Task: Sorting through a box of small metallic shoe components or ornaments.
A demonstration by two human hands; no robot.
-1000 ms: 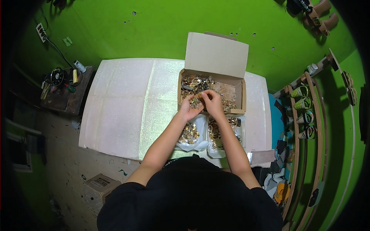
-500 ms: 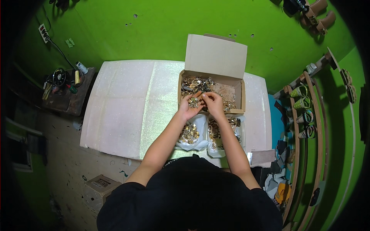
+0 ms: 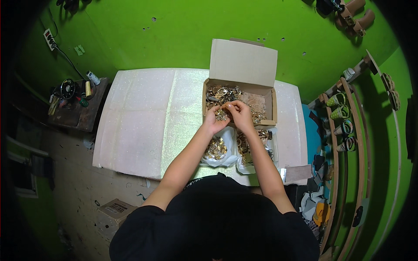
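My left hand (image 3: 214, 121) is cupped palm up around a heap of small shiny gold and silver metal pieces (image 3: 221, 114). Thumb and fingers of my right hand (image 3: 241, 115) pinch together right beside that palm; what they hold is too small to make out. Both hands hover over the front of an open cardboard box (image 3: 274, 102) holding many metal pieces (image 3: 224, 92), mostly on its left. Closer to me, a white plastic-lined container (image 3: 229, 145) holds a pile of gold and silver pieces (image 3: 216, 148). To its right, another lined container (image 3: 273, 138), partly behind my right forearm, holds ring-like and dark pieces.
A pale, shiny cover (image 3: 135, 122) lies over the table. The box's raised lid (image 3: 244, 61) stands before the green wall. A striped flat item (image 3: 298, 172) lies at the right front corner. Sandals (image 3: 340, 112) hang on a wooden rack; a sewing machine (image 3: 67, 88) stands at left.
My right fingers have come in closer to the left palm and curl more tightly. The left hand still holds its metal pieces, and the whole view has shifted slightly.
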